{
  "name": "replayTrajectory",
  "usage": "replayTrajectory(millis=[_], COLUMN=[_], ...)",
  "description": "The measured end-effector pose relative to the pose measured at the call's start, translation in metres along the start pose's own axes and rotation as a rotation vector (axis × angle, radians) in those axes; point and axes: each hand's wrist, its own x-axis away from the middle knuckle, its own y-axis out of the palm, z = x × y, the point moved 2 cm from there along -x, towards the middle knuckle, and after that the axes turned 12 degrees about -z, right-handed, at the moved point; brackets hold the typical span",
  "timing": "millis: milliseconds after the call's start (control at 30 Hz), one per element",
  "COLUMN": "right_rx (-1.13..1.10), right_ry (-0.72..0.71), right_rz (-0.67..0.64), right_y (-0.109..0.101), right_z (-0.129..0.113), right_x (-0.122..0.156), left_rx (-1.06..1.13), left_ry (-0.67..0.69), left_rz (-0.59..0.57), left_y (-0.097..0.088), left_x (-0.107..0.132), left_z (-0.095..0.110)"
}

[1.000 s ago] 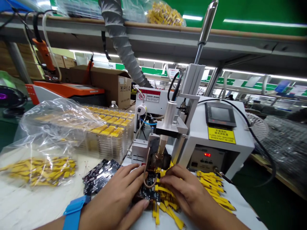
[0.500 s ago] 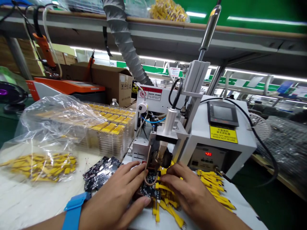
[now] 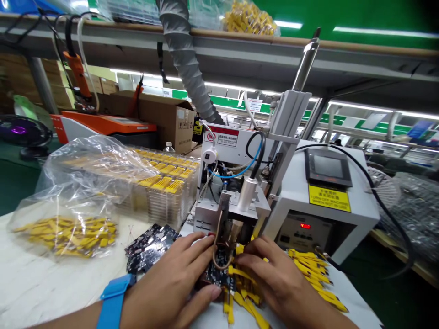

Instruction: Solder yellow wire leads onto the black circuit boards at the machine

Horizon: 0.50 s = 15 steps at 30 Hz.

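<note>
My left hand (image 3: 174, 278), with a blue wrist strap (image 3: 115, 297), spans a dark circuit board (image 3: 217, 274) under the soldering machine's head (image 3: 240, 214). Its fingers lie along the board's left side and the thumb is at the front edge. My right hand (image 3: 274, 274) is curled at the board's right side, pinching a yellow flat cable (image 3: 240, 272); its fingertips are partly hidden. More yellow cables (image 3: 248, 306) lie beneath and in front of this hand. The machine's tip comes down close to the board; whether it touches is hidden.
Stacked dark boards (image 3: 151, 246) lie left of my hand. A clear bag of yellow cables (image 3: 72, 235) and stacked plastic trays (image 3: 168, 201) stand farther left. Another cable pile (image 3: 315, 274) lies right, before the controller box (image 3: 329, 219). A grey hose (image 3: 188, 64) hangs behind.
The machine's head and its upper rod have come down toward the board, and the blue tube bows higher. Both hands keep their places at the board. The view has shifted slightly.
</note>
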Motion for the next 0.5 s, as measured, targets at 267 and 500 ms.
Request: replayTrajectory(millis=[267, 500], right_rx=[0.008, 0.028], right_ry=[0.018, 0.029], right_rz=[-0.012, 0.011], right_y=[0.0021, 0.0021], right_z=[0.0016, 0.0002], right_x=[0.0015, 0.0003], left_rx=[0.06, 0.064], left_ry=[-0.029, -0.047], left_rz=[0.018, 0.034], left_y=[-0.0018, -0.0033], left_x=[-0.0005, 0.0019], left_z=[0.0001, 0.0004])
